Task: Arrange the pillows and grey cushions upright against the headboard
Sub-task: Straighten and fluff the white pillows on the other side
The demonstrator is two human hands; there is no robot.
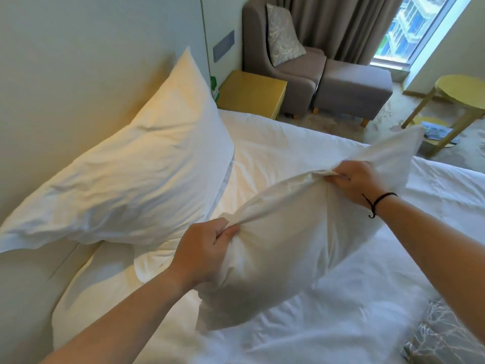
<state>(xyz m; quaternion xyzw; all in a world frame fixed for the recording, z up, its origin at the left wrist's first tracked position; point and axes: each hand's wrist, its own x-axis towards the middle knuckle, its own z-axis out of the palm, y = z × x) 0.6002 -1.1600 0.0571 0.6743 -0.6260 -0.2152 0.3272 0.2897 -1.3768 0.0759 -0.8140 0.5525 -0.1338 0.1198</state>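
A white pillow (pixel 301 245) is held above the bed (pixel 328 143), away from the headboard (pixel 65 61), by both hands. Its top edge is pinched and bunched in the left hand (pixel 202 248), whose fingers are curled tightly into the fabric at the corner nearer the headboard. The same edge is gripped farther from the headboard by the right hand (pixel 354 182), fingers closed on a fold of the cover; a black cord (pixel 380 202) is worn on that wrist. The pillow hangs tilted, its lower part close over the white bedding. A second pillow (pixel 126 174) is leaned against the headboard, one corner pointing up. A third pillow (pixel 105 290) is seen lying below it, at the foot of the headboard, partly covered by it. A grey patterned cushion (pixel 446 334) lies on the bed well away from the headboard, at the lower right, only partly in view. Past the end of the headboard stands a yellow nightstand (pixel 252 93); beyond it are a grey armchair (pixel 283 61) with a patterned cushion on its seat, a grey footstool (pixel 354 88), brown curtains (pixel 341 24), a window (pixel 412 30), and a yellow round table (pixel 462 93).
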